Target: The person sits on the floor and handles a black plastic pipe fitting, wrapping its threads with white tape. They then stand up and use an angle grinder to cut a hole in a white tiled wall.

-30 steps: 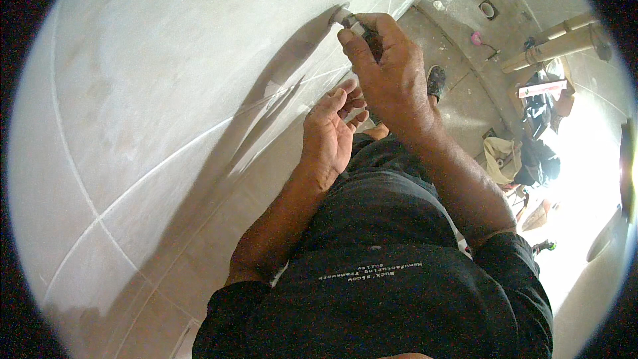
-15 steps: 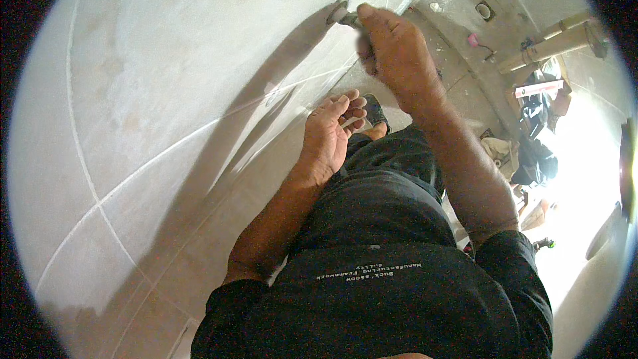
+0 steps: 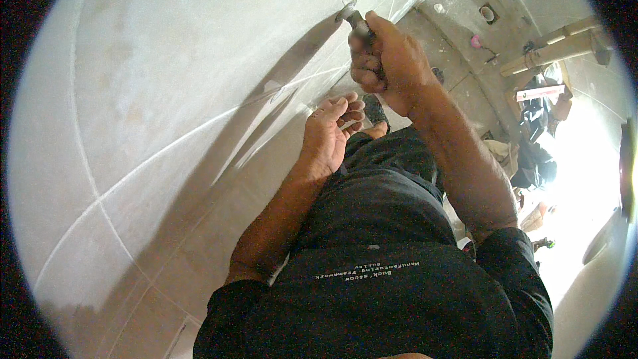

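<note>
Out of the tiled wall (image 3: 179, 80) sticks a short grey metal fitting (image 3: 357, 24), with a round flange (image 3: 345, 10) at its base against the tile. It looks like a tap or valve, but its outer end is hidden. My right hand (image 3: 392, 60) is closed around this fitting, thumb on top and fingers curled underneath. Lower down, my left hand (image 3: 329, 129) hovers beside the wall, palm turned inward and fingers loosely bent and apart. Nothing shows in it.
At the far right, a drain opening (image 3: 488, 13) and a small pink item (image 3: 475, 41) lie on the floor. Thick pole-like pieces (image 3: 551, 53) lean nearby. Dark plastic bags (image 3: 535, 153) and a long white-and-red box (image 3: 539, 92) are heaped at the right. My foot (image 3: 377, 129) is below.
My right hand has shifted slightly down and its fingers have curled in, showing more of the metal fitting and flange. My left hand has stayed almost still.
</note>
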The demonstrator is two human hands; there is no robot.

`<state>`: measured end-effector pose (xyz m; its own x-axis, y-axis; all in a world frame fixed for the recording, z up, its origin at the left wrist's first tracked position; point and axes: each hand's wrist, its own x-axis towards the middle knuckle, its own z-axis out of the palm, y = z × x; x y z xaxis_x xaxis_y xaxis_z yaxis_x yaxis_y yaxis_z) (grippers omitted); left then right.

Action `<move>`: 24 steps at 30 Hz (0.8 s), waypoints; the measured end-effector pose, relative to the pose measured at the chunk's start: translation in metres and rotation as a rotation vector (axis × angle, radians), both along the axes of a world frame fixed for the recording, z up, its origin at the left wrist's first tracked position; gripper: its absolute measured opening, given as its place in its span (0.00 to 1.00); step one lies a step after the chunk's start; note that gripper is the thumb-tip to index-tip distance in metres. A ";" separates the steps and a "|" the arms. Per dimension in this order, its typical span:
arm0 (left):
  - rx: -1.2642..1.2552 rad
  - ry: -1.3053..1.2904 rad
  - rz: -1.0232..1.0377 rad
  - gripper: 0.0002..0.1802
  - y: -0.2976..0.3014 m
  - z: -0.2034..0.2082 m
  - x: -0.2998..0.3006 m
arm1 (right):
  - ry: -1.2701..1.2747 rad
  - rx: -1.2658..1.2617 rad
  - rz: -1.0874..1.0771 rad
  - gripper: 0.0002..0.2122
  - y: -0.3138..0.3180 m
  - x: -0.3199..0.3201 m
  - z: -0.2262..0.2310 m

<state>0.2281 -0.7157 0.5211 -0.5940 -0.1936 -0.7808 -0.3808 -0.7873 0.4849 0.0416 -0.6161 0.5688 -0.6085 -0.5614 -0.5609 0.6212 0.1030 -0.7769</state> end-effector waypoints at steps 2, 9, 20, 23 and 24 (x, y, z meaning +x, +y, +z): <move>-0.003 0.020 -0.022 0.17 0.001 0.001 -0.002 | 0.129 0.068 -0.009 0.12 0.000 0.006 0.006; -0.009 0.019 -0.015 0.16 -0.005 0.000 0.001 | 1.299 0.317 -0.035 0.12 -0.014 0.021 -0.026; -0.019 0.007 -0.054 0.14 -0.001 0.021 -0.003 | 1.350 0.313 0.024 0.13 -0.007 0.024 0.031; -0.027 0.021 -0.059 0.15 -0.002 0.020 -0.003 | 1.198 0.421 0.091 0.11 -0.006 0.025 0.023; -0.028 0.027 -0.060 0.15 -0.003 0.020 -0.003 | 1.212 0.402 0.060 0.11 -0.009 0.023 0.011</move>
